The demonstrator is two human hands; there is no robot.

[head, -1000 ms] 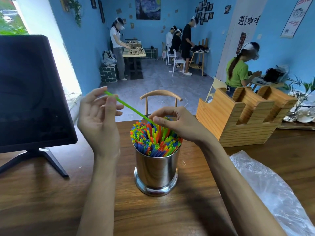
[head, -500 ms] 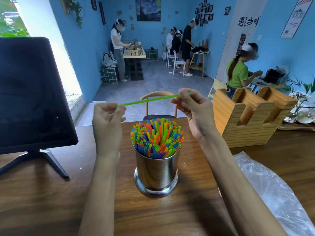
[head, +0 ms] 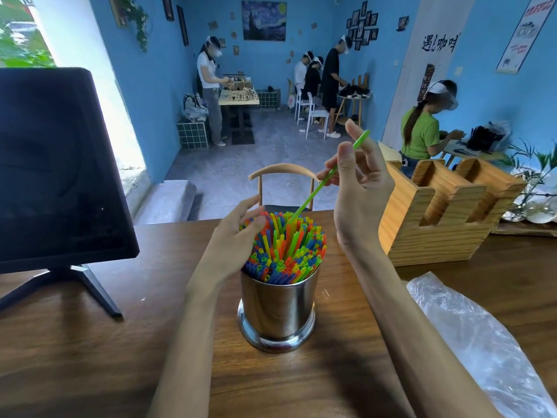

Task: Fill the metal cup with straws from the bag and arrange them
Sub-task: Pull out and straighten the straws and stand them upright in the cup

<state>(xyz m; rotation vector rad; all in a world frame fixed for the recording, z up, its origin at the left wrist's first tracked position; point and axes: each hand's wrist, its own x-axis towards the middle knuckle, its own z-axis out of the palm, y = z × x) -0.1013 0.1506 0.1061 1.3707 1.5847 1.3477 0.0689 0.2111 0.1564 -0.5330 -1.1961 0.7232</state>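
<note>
Two bare forearms reach into view from the bottom edge, with no sleeves, cuffs or gloves visible anywhere along them. The left hand [head: 238, 233] and the right hand [head: 358, 191] carry no rings, and neither wrist wears a watch, band or bracelet. Fingernails are short and unpainted where they show. Nothing else of the person's body or clothing appears in the picture.
</note>
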